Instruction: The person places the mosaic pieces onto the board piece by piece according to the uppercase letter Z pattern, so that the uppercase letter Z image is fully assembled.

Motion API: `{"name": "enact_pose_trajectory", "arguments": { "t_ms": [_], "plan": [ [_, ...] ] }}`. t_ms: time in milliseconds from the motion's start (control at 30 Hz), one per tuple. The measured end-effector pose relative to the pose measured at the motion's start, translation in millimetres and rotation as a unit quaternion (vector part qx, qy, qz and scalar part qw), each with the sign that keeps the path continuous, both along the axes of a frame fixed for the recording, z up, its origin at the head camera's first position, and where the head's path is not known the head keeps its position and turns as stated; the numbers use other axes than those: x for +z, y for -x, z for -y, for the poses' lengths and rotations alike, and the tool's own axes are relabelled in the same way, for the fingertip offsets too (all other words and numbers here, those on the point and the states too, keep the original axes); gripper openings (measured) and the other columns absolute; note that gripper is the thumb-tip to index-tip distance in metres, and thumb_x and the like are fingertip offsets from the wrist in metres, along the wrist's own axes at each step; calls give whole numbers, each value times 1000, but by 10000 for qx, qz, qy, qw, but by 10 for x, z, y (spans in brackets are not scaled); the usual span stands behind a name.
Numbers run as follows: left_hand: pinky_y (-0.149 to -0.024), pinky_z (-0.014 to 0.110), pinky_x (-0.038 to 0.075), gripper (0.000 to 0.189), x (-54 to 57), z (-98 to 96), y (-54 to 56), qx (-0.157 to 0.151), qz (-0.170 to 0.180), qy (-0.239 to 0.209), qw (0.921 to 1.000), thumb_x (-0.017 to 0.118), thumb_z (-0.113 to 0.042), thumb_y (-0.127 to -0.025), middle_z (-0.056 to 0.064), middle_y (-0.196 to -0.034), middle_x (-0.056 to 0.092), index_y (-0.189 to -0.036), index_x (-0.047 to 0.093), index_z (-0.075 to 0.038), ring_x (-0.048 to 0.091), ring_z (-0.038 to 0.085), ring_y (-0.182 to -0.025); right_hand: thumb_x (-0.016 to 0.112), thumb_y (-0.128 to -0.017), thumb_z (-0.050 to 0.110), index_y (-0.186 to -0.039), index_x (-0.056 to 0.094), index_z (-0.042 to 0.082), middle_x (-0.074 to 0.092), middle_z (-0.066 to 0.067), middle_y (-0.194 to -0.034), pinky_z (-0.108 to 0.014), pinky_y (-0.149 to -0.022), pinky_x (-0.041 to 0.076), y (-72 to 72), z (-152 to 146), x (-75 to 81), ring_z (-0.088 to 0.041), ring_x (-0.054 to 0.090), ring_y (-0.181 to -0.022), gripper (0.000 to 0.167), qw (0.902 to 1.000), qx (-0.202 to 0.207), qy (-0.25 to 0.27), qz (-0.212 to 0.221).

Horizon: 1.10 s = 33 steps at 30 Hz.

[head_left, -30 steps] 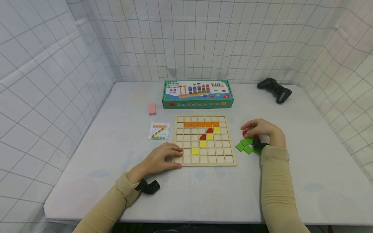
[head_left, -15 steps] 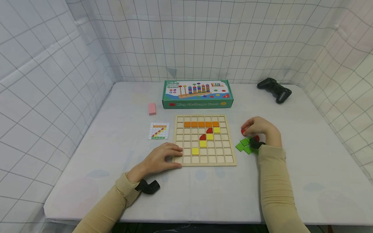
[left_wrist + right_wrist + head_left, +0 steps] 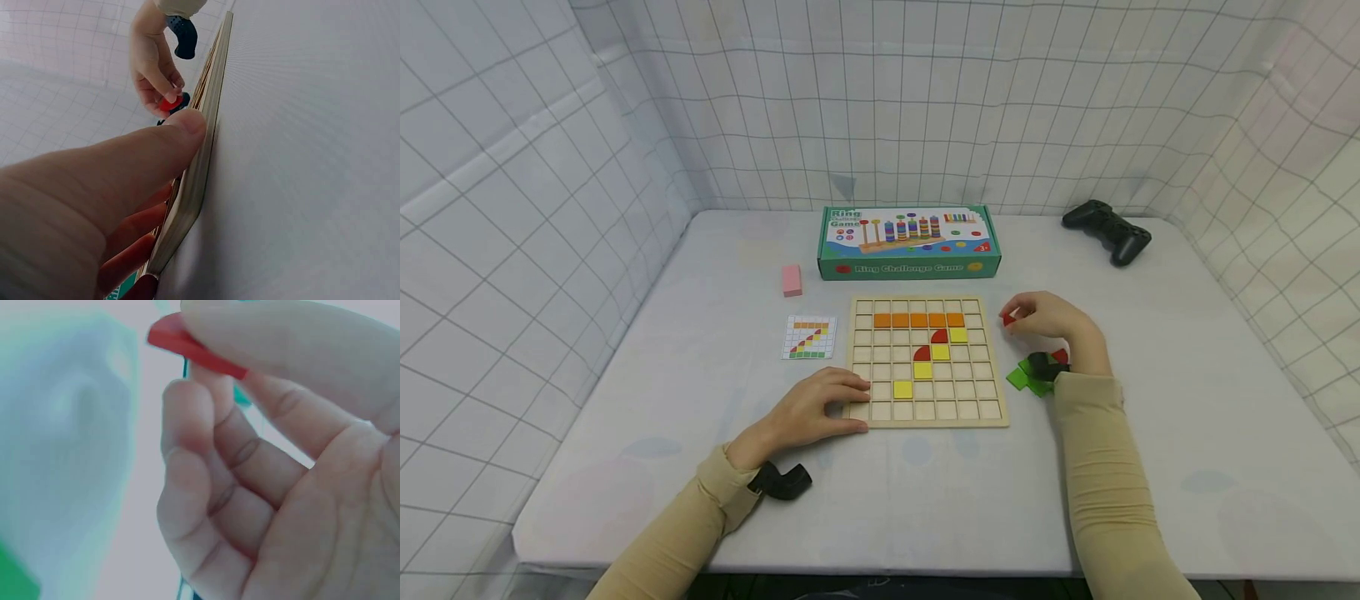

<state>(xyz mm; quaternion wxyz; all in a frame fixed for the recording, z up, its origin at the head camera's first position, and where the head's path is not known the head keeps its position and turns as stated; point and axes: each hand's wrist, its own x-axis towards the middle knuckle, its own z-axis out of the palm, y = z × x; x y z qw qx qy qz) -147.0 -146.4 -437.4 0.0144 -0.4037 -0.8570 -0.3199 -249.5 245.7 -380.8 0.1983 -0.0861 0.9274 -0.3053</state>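
Observation:
My right hand pinches a red quarter-round tile between thumb and fingertips, raised just right of the wooden grid board. The right wrist view shows its other fingers curled. My left hand rests at the board's near left corner; its thumb touches the front edge, and the other fingers lie along the left side. On the board sit a row of orange squares, a diagonal of yellow squares, and two red quarter-rounds beside some of the yellow ones.
Green square tiles and a red tile lie partly hidden under my right wrist. A pattern card and a pink block are left of the board. Behind stand a green game box and a black game controller.
My right hand has picked up the red tile from beside the green tiles and carried it up and left toward the board. The left hand stays in place.

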Motion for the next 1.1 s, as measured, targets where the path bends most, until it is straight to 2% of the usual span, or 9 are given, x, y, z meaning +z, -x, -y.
{"name": "enact_pose_trajectory", "arguments": {
  "t_ms": [100,200,367,567,733,967,1100],
  "plan": [
    [-100,33,41,39,-1,1,0,-11,-20,-8,10000,77,-34,-78,1,-117,62,-107,71,-9,51,17,-114,65,-87,18,-113,62,6,59,-14,-104,-43,-86,43,5,145,39,-29,49,-96,29,9992,179,129,-333],
    [-100,32,41,39,-6,2,1,-16,-31,-2,10000,77,-34,-78,0,-116,62,-107,72,-9,51,17,-114,65,-87,16,-110,63,5,62,-12,-101,-42,-84,44,0,320,72,-28,51,-94,25,9973,341,401,-520],
    [-99,32,41,38,-5,3,0,-21,-83,-9,10000,77,-34,-78,0,-116,62,-106,72,-9,52,17,-113,66,-88,14,-107,64,8,66,-8,-98,-40,-85,47,-40,637,98,-24,57,-92,21,9933,680,659,-655],
    [-99,32,41,39,1,2,-1,-9,-66,-2,10000,77,-35,-78,0,-116,62,-106,72,-9,52,17,-114,64,-89,12,-107,62,8,67,-6,-101,-38,-87,50,-110,964,69,-21,61,-94,19,9874,1098,958,-613],
    [-100,32,41,39,-2,1,2,20,-15,29,10000,76,-36,-78,-1,-116,62,-107,71,-10,51,16,-114,64,-90,14,-103,65,8,67,-2,-96,-34,-81,51,-157,1162,2,-18,60,-88,15,9811,1462,1096,-641],
    [-99,33,41,39,-7,1,6,-5,-55,12,10000,76,-36,-78,-1,-116,62,-106,72,-10,52,16,-114,65,-89,14,-94,67,11,67,3,-87,-30,-79,51,-212,1326,-64,-13,61,-81,6,9773,1851,993,-287],
    [-99,33,41,39,-13,1,9,-5,-42,14,10000,77,-36,-78,-1,-116,62,-106,72,-10,52,16,-113,67,-88,15,-91,68,12,66,4,-84,-30,-79,51,-230,1357,-82,-12,61,-80,4,9778,1928,779,-272]
  ]
}}
